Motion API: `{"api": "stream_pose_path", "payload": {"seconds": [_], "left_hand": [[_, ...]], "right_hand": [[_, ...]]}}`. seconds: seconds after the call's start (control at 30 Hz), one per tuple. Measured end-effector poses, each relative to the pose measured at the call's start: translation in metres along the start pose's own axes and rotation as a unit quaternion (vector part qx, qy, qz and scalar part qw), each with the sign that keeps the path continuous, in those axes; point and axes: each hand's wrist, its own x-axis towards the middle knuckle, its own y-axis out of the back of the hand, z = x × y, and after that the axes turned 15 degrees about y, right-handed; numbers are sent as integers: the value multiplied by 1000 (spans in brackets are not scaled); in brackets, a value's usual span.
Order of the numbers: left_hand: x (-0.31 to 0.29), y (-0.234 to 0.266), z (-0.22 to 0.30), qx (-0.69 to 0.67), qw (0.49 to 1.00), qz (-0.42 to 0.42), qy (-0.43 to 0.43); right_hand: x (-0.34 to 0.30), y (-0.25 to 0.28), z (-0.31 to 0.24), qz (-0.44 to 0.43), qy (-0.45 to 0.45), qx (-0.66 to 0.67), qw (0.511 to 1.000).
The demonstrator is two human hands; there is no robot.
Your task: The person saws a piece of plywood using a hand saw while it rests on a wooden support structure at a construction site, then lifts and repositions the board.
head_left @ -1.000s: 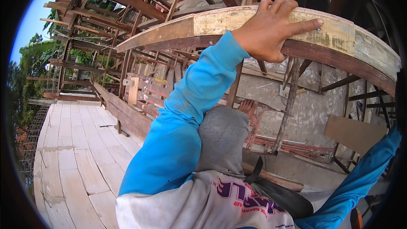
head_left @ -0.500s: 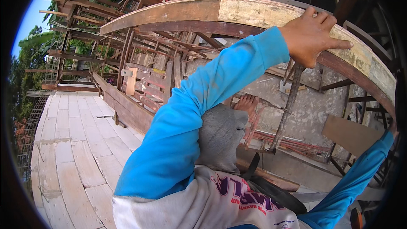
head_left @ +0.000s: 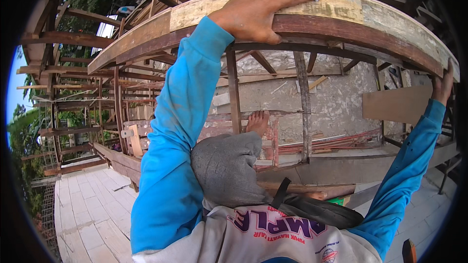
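Note:
A long wooden beam [head_left: 336, 7] runs across the upper part of the view, with a worn pale face and a dark reddish-brown lower strip. My left hand [head_left: 258, 7] grips it left of the middle. Some fingers curl over its far edge, one finger stretches along the pale face, and the thumb bends toward the dark strip. Toward the beam's right end, my right hand [head_left: 442, 86] is closed around the wood, its fingers partly hidden. Below the beam are my bent knee in grey cloth [head_left: 226, 163] and a bare foot [head_left: 257, 122] on reddish slats.
Wooden posts and scaffold timbers [head_left: 73, 39] fill the left side. Pale tiles [head_left: 85, 199] cover a floor at lower left. Beneath the beam lie a stained grey floor [head_left: 341, 87], a brown board [head_left: 390, 104] and thin reddish rods [head_left: 331, 143]. An upright post [head_left: 302, 102] stands mid-view.
The view has swung, so the beam sits more level. My left hand appears farther left in the picture. My right hand, mostly hidden at the rim before, now shows on the beam.

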Motion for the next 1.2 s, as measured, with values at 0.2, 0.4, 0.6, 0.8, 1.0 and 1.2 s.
{"api": "stream_pose_path", "payload": {"seconds": [0.2, 0.4, 0.6, 0.8, 1.0, 1.2], "left_hand": [[22, -2, -9, -65, 991, 118, 17], [28, -1, 4, -81, 993, 82, 37], [38, 2, -20, -102, 992, 64, 26], [50, -1, -20, -154, 986, 63, 24], [52, 1, -20, -167, 982, 85, -2], [59, 4, -18, -181, 978, 100, -18]], "right_hand": [[-40, -51, 4, 80, 4, 72, 994], [-47, -50, -1, 67, 0, 195, 979], [-51, -68, 20, 45, 69, 189, 978], [-37, -63, 28, 72, 83, 156, 982], [-42, -56, 35, 81, 17, 72, 994], [-51, -49, 23, -11, -29, 74, 997]]}}
